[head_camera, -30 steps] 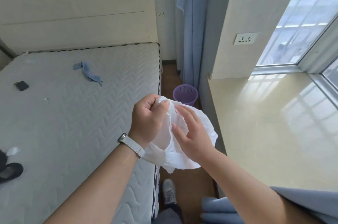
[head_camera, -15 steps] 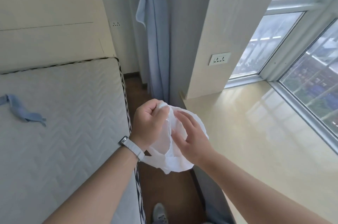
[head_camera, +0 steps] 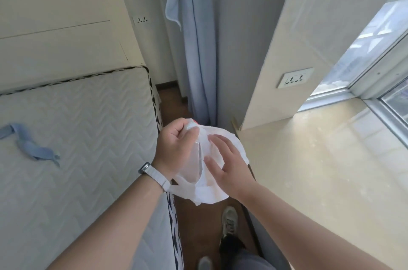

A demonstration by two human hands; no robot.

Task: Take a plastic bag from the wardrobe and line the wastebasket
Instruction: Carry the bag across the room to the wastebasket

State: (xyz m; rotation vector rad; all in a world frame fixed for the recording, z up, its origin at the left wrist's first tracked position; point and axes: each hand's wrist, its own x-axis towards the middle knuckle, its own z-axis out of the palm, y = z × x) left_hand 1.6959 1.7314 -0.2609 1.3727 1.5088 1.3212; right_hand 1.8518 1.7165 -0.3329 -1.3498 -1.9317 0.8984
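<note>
One crinkled plastic bag — left hand pinches, right hand touches.

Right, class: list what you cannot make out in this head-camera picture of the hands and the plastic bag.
Wastebasket: nowhere in the head view.
Plastic bag: top edge hidden inside the left hand's grip, head view.
Right hand: palm turned away, against the bag.
Red mark at the bag's top: too small to read.
Nearer shoe: cut off by the bottom edge.
</note>
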